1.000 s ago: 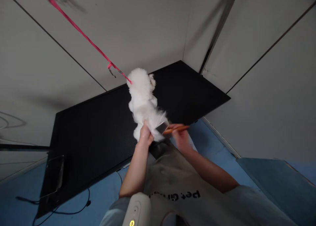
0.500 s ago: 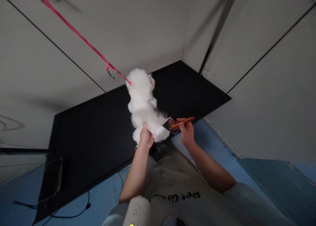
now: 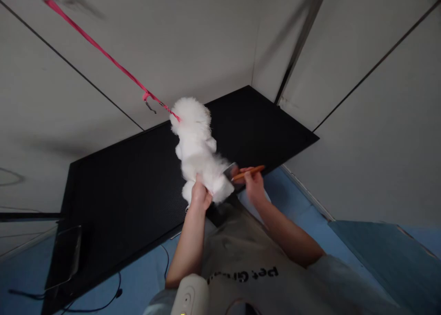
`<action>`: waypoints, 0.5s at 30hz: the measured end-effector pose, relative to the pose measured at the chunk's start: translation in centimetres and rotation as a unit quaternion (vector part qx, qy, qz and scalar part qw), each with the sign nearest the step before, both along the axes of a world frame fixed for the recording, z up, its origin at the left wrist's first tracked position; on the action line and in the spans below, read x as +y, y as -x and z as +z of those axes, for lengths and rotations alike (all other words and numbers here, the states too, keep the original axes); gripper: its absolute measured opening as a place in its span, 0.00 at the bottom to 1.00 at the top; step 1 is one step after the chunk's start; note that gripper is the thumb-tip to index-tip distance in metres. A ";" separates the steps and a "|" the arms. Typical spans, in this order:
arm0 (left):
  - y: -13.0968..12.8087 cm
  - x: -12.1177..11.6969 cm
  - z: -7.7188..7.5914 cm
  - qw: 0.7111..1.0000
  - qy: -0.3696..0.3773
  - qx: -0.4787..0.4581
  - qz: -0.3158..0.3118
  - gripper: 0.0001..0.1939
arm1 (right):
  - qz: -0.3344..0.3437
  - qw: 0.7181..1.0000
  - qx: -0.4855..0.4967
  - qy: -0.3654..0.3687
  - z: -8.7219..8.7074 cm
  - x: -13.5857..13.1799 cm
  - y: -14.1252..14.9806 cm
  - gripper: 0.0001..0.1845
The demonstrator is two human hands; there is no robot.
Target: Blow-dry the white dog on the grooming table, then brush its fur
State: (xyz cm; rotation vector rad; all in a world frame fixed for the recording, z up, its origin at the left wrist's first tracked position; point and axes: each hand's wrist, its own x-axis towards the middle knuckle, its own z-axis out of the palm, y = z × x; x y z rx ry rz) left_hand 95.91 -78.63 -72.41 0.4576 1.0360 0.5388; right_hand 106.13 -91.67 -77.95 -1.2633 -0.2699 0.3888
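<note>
A small white fluffy dog [image 3: 196, 145] stands on a black grooming table [image 3: 131, 177], facing away from me. A pink leash [image 3: 103, 53] runs from its neck up to the top left. My left hand [image 3: 200, 195] is closed on the fur at the dog's rear. My right hand [image 3: 253, 184] grips a slicker brush [image 3: 241, 171] by its orange handle. The brush's metal head lies against the fur on the dog's right hindquarter.
Grey walls close in behind and to the right of the table. A dark phone-like slab [image 3: 67, 255] lies at the table's front left corner, with black cables [image 3: 103, 296] on the blue floor below. A grey apron [image 3: 241, 260] covers my front.
The brush swung out to the right, clear of the fur, then came back against the hindquarter. The dog and the view shifted slightly left. My left hand kept its hold.
</note>
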 end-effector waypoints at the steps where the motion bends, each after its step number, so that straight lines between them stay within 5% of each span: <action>1: 0.1 0.0 0.1 1.000 0.001 0.000 0.005 0.21 | -0.084 0.996 0.001 -0.015 0.1 0.1 -0.7 0.10; 3: 0.2 0.1 0.3 1.000 0.008 -0.006 -0.007 0.23 | -0.172 0.984 -0.010 -0.047 0.2 0.0 -1.1 0.10; 4: 0.3 0.1 0.3 1.000 0.013 -0.010 -0.025 0.25 | -0.152 0.987 -0.019 -0.052 0.2 -0.1 -0.9 0.10; 7: 0.3 0.4 0.1 0.997 0.008 0.001 -0.076 0.26 | 0.104 0.994 -0.020 -0.010 0.1 -0.4 0.4 0.09; 8: 0.2 0.4 0.1 0.997 0.000 0.008 -0.082 0.24 | 0.092 0.996 -0.008 -0.006 0.1 -0.4 0.5 0.10; 13: -0.1 0.6 0.0 0.997 -0.022 0.014 -0.068 0.20 | -0.177 0.982 -0.024 -0.063 0.9 -0.7 0.1 0.08; 15: -0.2 0.6 -0.1 0.997 -0.014 0.024 -0.077 0.20 | -0.042 0.997 -0.053 -0.041 0.9 -1.0 1.1 0.07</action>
